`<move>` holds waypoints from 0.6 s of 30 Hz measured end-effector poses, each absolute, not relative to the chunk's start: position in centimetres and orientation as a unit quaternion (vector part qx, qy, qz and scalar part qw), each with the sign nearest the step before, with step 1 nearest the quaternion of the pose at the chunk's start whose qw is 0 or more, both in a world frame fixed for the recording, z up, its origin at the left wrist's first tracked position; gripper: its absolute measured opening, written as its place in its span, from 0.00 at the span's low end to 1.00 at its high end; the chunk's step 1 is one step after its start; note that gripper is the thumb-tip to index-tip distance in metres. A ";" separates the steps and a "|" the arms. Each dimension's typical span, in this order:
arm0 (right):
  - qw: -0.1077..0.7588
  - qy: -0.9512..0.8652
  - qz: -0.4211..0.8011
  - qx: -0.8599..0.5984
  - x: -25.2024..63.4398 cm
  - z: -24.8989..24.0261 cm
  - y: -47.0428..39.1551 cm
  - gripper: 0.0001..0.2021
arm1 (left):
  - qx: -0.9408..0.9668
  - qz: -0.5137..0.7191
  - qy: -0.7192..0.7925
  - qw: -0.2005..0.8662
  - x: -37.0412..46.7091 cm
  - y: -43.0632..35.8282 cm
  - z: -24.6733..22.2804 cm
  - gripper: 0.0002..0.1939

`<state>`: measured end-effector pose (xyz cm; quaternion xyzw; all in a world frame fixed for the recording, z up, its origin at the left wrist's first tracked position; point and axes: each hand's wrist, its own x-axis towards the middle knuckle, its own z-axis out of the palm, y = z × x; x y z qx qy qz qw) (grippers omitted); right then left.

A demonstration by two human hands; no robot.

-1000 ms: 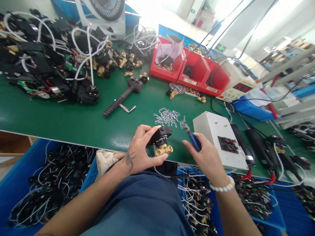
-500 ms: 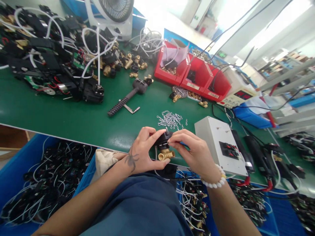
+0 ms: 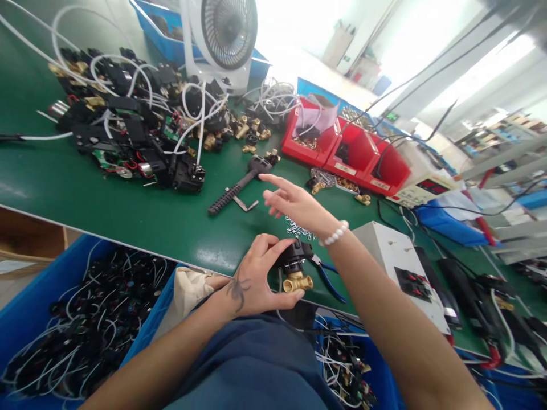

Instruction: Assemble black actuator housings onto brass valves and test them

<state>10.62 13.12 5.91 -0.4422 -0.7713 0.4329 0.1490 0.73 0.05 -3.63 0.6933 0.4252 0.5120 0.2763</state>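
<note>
My left hand [image 3: 256,279] grips a valve assembly near the bench's front edge, its black housing [image 3: 294,256] on top and its brass body [image 3: 298,283] below. Fingers apart and nothing between them, my right hand [image 3: 294,205] hovers over the green bench, just right of a dark ribbed tool [image 3: 239,185] with a round head. Partly hidden under my right wrist lies a pile of small metal clips [image 3: 299,229]. Blue-handled pliers [image 3: 329,279] lie just right of the valve assembly.
Black assemblies with white cables [image 3: 141,142] are heaped at the left, before a white fan [image 3: 226,45]. Red bins [image 3: 352,154] stand behind the clips. At the right is a grey box [image 3: 401,267]. Blue crates [image 3: 81,273] of parts sit below the bench edge.
My right hand has left the valve assembly, moved up and left, and opened. The pliers now show. My left hand keeps its hold. The view has shifted slightly.
</note>
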 end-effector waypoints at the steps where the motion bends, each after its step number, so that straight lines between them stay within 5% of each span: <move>1: 0.115 -0.766 0.456 -0.438 9.3 5.2 14.4 0.26 | 0.695 0.512 0.421 0.280 0.7 0.1 -3.7 0.37; 4: 0.060 -0.759 0.461 -0.456 6.0 3.3 17.3 0.26 | 0.698 0.511 0.410 0.289 0.7 0.1 -4.0 0.38; 7: 0.042 -0.755 0.440 -0.484 4.0 2.1 18.9 0.15 | 0.697 0.519 0.402 0.288 0.7 0.2 -4.1 0.38; 12: 0.104 -0.722 0.423 -0.537 4.5 3.5 18.9 0.02 | 0.700 0.530 0.394 0.272 0.8 0.1 -4.3 0.38; 16: 0.261 -0.689 0.417 -0.533 8.4 6.5 15.8 0.23 | 0.694 0.525 0.406 0.280 0.8 0.2 -4.2 0.37; 18: 0.360 -0.687 0.395 -0.491 11.5 7.8 13.0 0.23 | 0.690 0.520 0.412 0.288 0.8 0.2 -4.0 0.37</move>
